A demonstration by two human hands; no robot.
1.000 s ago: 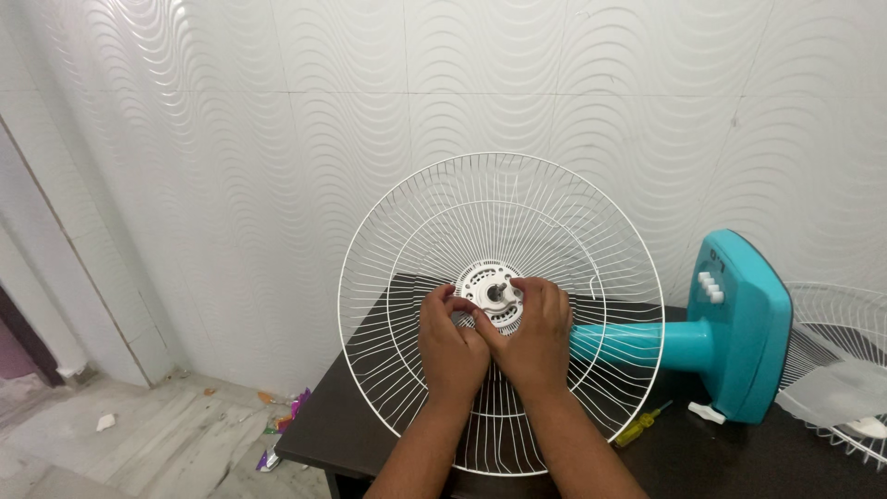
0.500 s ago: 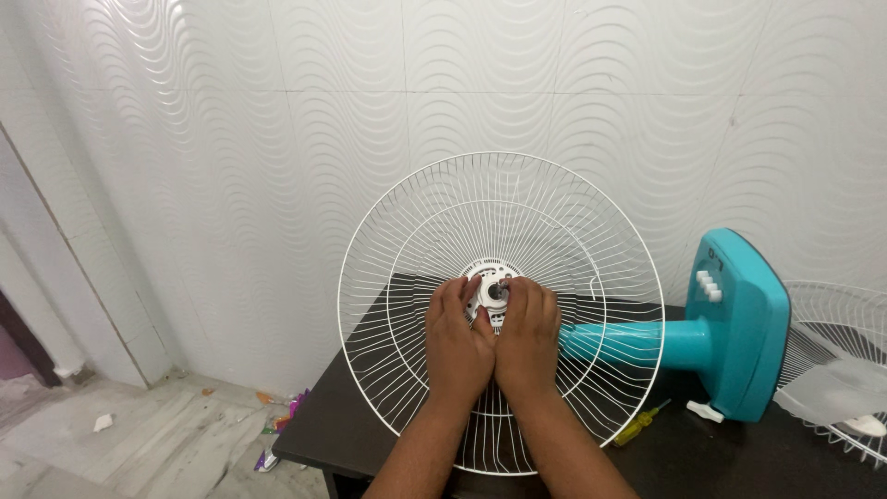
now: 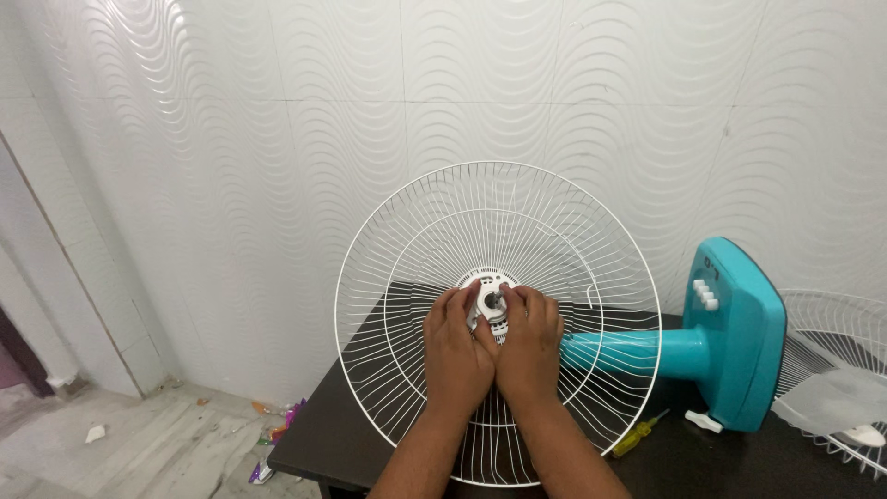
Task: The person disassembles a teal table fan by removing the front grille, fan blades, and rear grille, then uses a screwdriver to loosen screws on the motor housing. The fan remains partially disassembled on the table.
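At grille hub, left hand and right hand press together

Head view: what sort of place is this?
Probably a room in a home used as a makeshift repair spot: wavy white wall tiles, a dark table bearing a dismantled teal fan base, scraps littering the floor.

A second ago the left hand and the right hand sat slightly apart, the right one spread over the right side of the white plastic hub of the round white wire fan guard. Now both hands press together side by side, fingers pointing up at the hub's centre, and more of the hub is covered.
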